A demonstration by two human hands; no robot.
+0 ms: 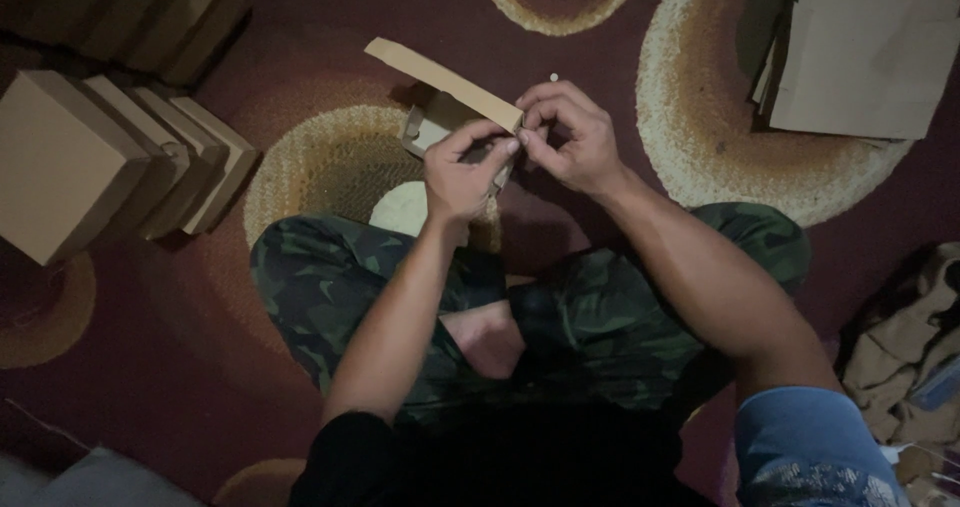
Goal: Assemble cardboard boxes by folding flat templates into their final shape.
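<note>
I sit cross-legged on a carpet, and both hands hold a partly folded brown cardboard box above my knees. My left hand grips the box's near side with fingers curled over its edge. My right hand pinches the end of the long flap that sticks up and to the left. The fingertips of both hands meet at the flap's corner. Most of the box's body is hidden behind my left hand.
Folded cardboard boxes lean in a row at the left, with more above them. A stack of flat cardboard sheets lies at the top right. Crumpled cloth sits at the right edge. The maroon carpet has tan rings.
</note>
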